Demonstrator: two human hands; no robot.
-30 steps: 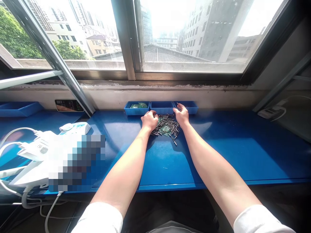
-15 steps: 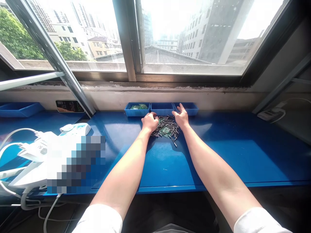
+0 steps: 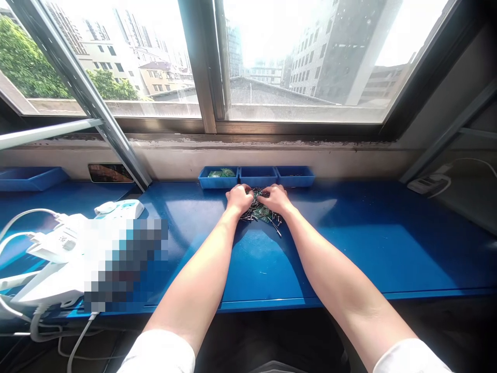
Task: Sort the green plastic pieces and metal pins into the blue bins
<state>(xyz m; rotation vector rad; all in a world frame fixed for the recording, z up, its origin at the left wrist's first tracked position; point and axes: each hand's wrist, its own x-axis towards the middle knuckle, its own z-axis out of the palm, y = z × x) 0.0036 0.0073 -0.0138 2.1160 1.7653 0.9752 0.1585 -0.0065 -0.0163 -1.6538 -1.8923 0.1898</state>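
A loose pile of thin dark metal pieces with silvery ends (image 3: 250,213) lies on the blue table, with green pieces (image 3: 264,212) among them. My left hand (image 3: 238,198) is at the pile's left side, its fingers bent inward over the pieces. From the right, my right hand (image 3: 276,198) reaches into the same pile with curled fingers. Both hands' fingertips are close together at the pile's upper part. What they pinch is too small and partly hidden to make out.
Behind the pile stand three joined blue bins: a left bin (image 3: 218,183) with green packets, a middle bin (image 3: 258,180) and a right bin (image 3: 295,181). White power strips (image 3: 58,274) with cables lie at left. A phone-like dark slab (image 3: 111,173) leans against the wall.
My right hand has come down and left from the front of the right bin into the pile, and its fingers have curled. My left hand has stayed nearly in place.
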